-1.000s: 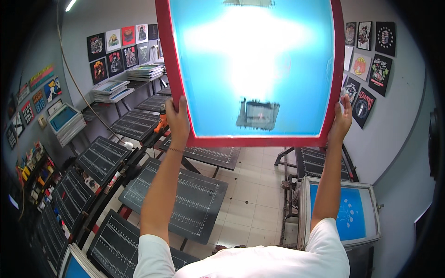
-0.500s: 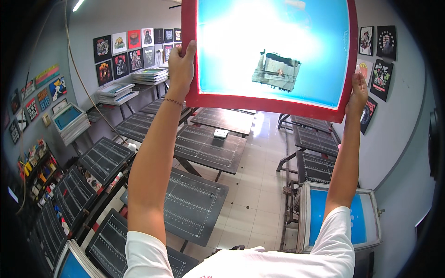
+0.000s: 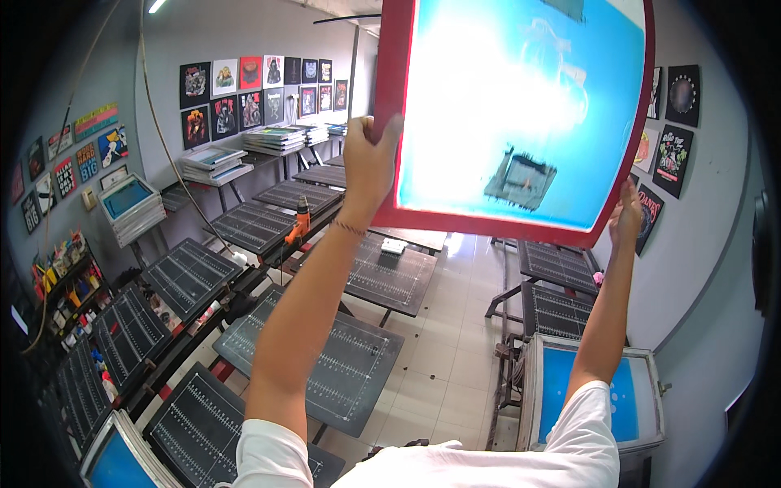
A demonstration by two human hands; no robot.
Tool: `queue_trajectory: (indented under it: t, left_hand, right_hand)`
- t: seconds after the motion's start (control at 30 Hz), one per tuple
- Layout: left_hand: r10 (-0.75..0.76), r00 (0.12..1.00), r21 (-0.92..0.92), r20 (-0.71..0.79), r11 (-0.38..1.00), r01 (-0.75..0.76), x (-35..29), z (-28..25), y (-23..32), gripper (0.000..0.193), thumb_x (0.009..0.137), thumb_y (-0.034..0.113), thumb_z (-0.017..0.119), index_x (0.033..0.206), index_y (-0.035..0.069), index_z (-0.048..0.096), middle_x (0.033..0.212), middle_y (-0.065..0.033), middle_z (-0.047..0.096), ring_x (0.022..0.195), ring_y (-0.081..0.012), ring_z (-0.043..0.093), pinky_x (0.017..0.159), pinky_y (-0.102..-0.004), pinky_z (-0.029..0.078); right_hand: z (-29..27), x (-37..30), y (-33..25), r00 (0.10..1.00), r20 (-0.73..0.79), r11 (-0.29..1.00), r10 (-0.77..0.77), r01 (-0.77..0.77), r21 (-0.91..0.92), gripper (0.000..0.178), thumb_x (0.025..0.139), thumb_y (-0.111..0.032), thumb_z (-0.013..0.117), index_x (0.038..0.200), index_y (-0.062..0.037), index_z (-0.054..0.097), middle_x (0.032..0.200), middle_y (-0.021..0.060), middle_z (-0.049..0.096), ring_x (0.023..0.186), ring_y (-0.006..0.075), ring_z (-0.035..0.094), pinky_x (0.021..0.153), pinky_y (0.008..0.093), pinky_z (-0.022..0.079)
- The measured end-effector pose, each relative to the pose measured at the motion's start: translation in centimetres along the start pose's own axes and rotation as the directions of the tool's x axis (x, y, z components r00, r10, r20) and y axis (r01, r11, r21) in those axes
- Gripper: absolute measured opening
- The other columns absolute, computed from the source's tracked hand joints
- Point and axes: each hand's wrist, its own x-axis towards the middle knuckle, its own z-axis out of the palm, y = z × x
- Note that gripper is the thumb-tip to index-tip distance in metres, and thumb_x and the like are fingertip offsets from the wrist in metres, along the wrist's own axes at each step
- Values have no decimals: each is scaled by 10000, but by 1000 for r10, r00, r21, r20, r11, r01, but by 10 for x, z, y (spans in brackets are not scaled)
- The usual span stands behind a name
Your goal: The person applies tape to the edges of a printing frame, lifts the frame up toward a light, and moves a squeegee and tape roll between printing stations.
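Raised in front of me is a screen printing frame [image 3: 496, 230] with a red border and a blue, see-through mesh [image 3: 602, 163]. Strong light shines through the mesh and whites out its left middle. A dark tape patch [image 3: 525, 180] sticks near the mesh's lower edge, and part of another shows at the top. Faint outlines of a design appear right of the glare. My left hand [image 3: 373, 159] grips the left border, thumb on the near face. My right hand [image 3: 626, 215] holds the lower right corner, its fingers partly behind the border. The frame's top is out of view.
Black printing boards with white grid marks [image 3: 317, 358] stand in rows on both sides of a tiled aisle [image 3: 439, 342]. An orange heat gun [image 3: 301, 221] stands at the left row. Stacked screens [image 3: 598, 390] sit low on the right, more [image 3: 130, 211] at left. Prints hang on the walls.
The frame has shifted right and lower in view and tilted, both hands still on it. The upper tape patch and the orange heat gun have come into sight.
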Motion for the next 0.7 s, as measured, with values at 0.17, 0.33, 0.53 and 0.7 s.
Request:
queue_trajectory:
  t: [0.17,0.33,0.53,0.7]
  left_hand:
    - [-73,984,-51,165,995,82,-43,-20,-42,258,913,197,691,965,17,514,844,-34,552,760,-99,507,701,-263,455]
    - [-220,926,101,305,975,199,-80,-43,-59,242,909,159,691,1011,28,516,927,-56,626,837,-101,592,740,-257,489]
    - [-291,897,121,334,956,266,-114,-62,-88,210,897,122,695,1028,37,555,969,-68,649,844,-124,619,753,-285,510]
    - [-302,889,95,344,953,287,-135,-78,-104,236,901,107,682,1087,23,564,1039,-78,648,928,-149,637,784,-306,522]
  right_hand:
    - [4,-67,33,989,41,977,142,-147,156,548,992,-198,576,1427,43,344,1355,137,512,1235,224,522,1045,355,432]
    - [-9,-118,57,983,10,971,186,-185,151,563,982,-236,591,1424,19,354,1347,127,524,1223,224,532,1030,372,443]
    - [-23,-157,76,980,16,968,196,-196,159,586,969,-283,610,1420,-3,361,1333,120,539,1194,222,550,997,371,464]
    - [-25,-180,85,955,15,923,295,-289,255,584,968,-210,613,1434,6,336,1358,118,513,1221,217,533,1026,367,448]
